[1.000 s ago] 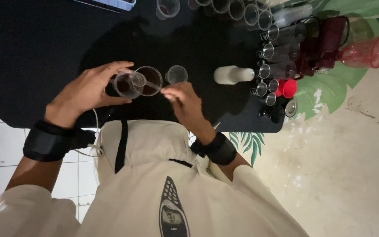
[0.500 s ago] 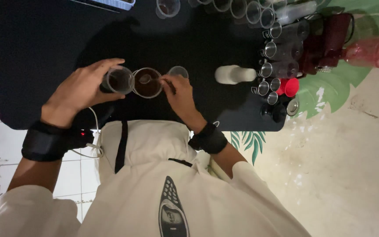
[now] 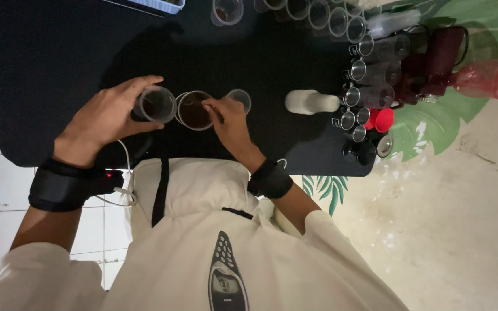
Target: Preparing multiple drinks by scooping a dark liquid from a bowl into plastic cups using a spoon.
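Note:
My left hand (image 3: 108, 118) grips a clear plastic cup (image 3: 154, 103), tilted on its side just above the black table (image 3: 59, 57). Right beside it stands a second clear cup (image 3: 194, 110) filled with brown liquid. My right hand (image 3: 229, 122) pinches the right rim of that cup with its fingertips; whether it also holds something small I cannot tell. A third, empty clear cup (image 3: 239, 98) stands just behind my right fingers. Both wrists wear black bands.
A white bottle (image 3: 309, 102) lies on its side to the right. Beyond it are rows of clear cups (image 3: 370, 72), a red cap (image 3: 383, 120), dark jars and a red jug (image 3: 485, 78). More cups (image 3: 227, 10) line the far edge.
The middle cup now holds brown liquid. My left hand has pulled its cup slightly left, and my right hand has moved in to pinch the rim of the filled cup.

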